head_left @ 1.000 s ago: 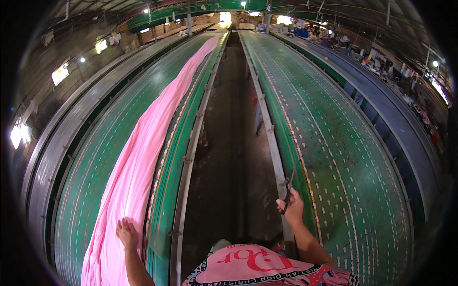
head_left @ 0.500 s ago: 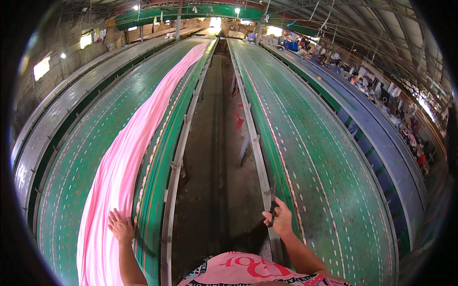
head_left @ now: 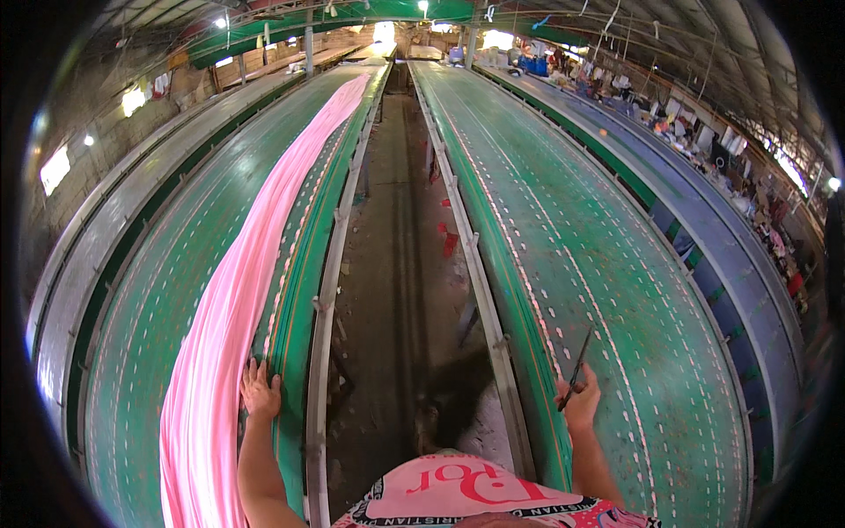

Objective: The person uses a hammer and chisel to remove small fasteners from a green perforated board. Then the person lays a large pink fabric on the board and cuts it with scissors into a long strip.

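Observation:
A long bunched length of pink fabric (head_left: 227, 326) runs down the green table (head_left: 132, 352) on my left, from its far end to the near edge. Beside the fabric's right edge, my left hand (head_left: 260, 392) lies with its fingers spread and holds nothing. Over the green table (head_left: 634, 370) on my right, my right hand (head_left: 581, 405) is closed around the handles of dark scissors (head_left: 577, 370). Their blades point away from me and look closed.
An aisle (head_left: 396, 264) with a dark floor separates the two tables, edged by metal rails (head_left: 480, 264). Red scraps (head_left: 450, 244) lie in it. A grey table (head_left: 106, 220) stands far left, a bluish table (head_left: 731, 282) far right, with clutter (head_left: 704, 136) beyond.
My left hand has shifted right, off the middle of the pink fabric to its edge. My right hand has moved right with the scissors, from the rail to over the right table.

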The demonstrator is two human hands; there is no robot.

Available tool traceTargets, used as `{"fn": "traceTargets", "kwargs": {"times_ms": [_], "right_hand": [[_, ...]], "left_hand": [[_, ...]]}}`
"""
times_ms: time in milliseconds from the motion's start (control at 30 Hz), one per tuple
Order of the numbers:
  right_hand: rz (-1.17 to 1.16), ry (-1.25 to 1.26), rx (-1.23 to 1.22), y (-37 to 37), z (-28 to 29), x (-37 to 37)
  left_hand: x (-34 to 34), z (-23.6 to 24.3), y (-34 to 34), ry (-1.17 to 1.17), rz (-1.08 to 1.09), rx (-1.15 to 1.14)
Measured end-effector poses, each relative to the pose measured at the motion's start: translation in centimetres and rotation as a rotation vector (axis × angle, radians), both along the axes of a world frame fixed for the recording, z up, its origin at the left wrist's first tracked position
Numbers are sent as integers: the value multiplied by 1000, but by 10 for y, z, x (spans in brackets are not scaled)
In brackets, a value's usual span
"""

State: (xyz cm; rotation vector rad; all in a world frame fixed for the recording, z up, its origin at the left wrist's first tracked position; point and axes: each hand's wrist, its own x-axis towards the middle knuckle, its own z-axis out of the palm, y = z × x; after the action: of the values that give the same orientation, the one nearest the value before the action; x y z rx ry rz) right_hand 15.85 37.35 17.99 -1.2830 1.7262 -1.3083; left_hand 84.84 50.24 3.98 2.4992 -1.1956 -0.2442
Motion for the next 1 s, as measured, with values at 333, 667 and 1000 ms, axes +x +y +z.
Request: {"fn": "traceTargets", "kwargs": {"times_ms": [333, 667, 1000], "right_hand": [[65, -202, 91, -317, -5, 109], [450, -237, 55, -634, -3, 314], [422, -136, 150, -893, 7, 360]], "left_hand": [[61, -29, -169, -59, 63, -39], [152, -31, -491, -121, -116, -103], [248, -60, -874, 0, -267, -149]]}}
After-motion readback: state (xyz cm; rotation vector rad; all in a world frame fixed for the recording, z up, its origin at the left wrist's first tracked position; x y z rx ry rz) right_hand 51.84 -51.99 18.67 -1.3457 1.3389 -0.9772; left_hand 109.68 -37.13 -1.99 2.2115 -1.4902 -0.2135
